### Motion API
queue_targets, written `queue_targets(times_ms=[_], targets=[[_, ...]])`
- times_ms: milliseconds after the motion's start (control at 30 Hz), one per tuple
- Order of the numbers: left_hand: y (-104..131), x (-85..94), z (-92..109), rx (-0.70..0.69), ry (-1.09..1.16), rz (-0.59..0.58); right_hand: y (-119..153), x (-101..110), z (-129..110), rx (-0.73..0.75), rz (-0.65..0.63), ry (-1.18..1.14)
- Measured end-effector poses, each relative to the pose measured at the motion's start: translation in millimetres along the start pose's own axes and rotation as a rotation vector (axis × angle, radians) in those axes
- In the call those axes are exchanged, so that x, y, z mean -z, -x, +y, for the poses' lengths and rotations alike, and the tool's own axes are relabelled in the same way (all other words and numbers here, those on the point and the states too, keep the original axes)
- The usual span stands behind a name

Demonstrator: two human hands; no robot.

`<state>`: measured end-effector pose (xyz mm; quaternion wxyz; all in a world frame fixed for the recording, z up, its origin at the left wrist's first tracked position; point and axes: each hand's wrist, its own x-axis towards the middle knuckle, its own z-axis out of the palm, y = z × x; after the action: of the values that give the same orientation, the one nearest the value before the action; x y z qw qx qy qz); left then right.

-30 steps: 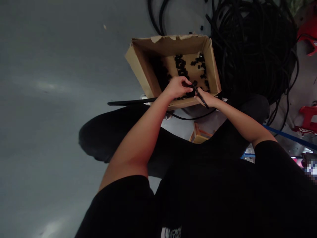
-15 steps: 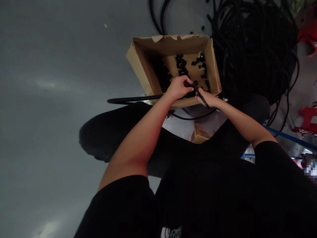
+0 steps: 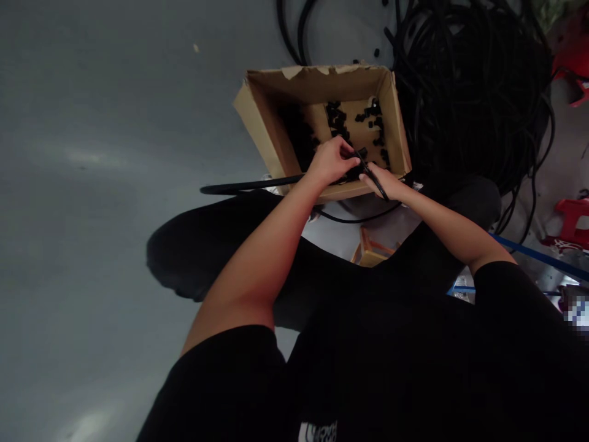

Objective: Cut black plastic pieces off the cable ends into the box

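Note:
My left hand (image 3: 329, 161) is closed in a pinch over the near part of a cardboard box. A black rubber strip (image 3: 257, 183) runs from the left under my left wrist into that hand. My right hand (image 3: 383, 182) is wrapped around black-handled scissors (image 3: 378, 186), whose blades point up and left at my left fingertips. The strip's end is mostly hidden by the fingers. Several small black cut pieces (image 3: 337, 116) lie inside the cardboard box (image 3: 257, 116), darkest and thickest along its left side.
A large tangled heap of black strips (image 3: 473, 98) lies right of the box. Small black bits dot the floor behind it. A wooden stool (image 3: 368, 248) shows between my legs. Red plastic stools (image 3: 573, 221) and a blue bar (image 3: 543, 256) are at the right.
The scissors and my right hand have shifted slightly up and left, and the blades look a little more open. My left hand has barely moved.

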<state>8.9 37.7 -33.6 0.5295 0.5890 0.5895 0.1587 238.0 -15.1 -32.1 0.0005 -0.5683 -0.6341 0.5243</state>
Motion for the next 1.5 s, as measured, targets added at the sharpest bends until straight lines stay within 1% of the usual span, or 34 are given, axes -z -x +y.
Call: queue_targets(times_ms=[133,300,367,500,600,733,900,967,1200,1400,1500], targets=[[2.8,6.9,0.1,-0.041,-0.112,0.003,-4.3,0.5,-0.4,-0.014,0.078,0.031],[1.7,5.2,-3.2,-0.117,-0.086,-0.065,-4.8,1.1,6.2,-0.007,-0.002,-0.059],[1.0,4.3,-4.1,-0.142,-0.064,-0.093,-4.6,1.0,9.0,0.015,-0.001,-0.069],[0.3,8.1,-3.0,-0.108,-0.022,-0.127,-6.4,-1.0,11.4,0.040,0.045,0.003],[-1.0,11.2,-2.4,-0.073,-0.024,-0.145,-8.6,-4.0,11.4,0.028,0.079,0.037],[-2.1,8.2,-3.9,-0.070,-0.069,-0.139,-11.4,-6.8,12.6,-0.018,0.047,0.039],[-1.7,3.7,-8.1,-0.078,-0.006,-0.279,-12.5,-4.7,16.5,0.026,0.019,0.015],[-3.5,4.1,-11.1,-0.072,-0.020,-0.300,-11.6,-4.0,16.8,0.035,0.013,0.042],[-12.8,5.7,-18.8,0.004,-0.005,-0.300,-9.6,-5.1,14.2,-0.020,0.048,0.087],[-13.2,8.1,-14.7,0.036,-0.025,-0.249,-10.8,-3.6,12.4,-0.041,0.049,0.090],[-13.6,9.9,-12.7,0.031,-0.001,-0.214,-9.8,-3.3,10.8,-0.024,0.049,0.015]])
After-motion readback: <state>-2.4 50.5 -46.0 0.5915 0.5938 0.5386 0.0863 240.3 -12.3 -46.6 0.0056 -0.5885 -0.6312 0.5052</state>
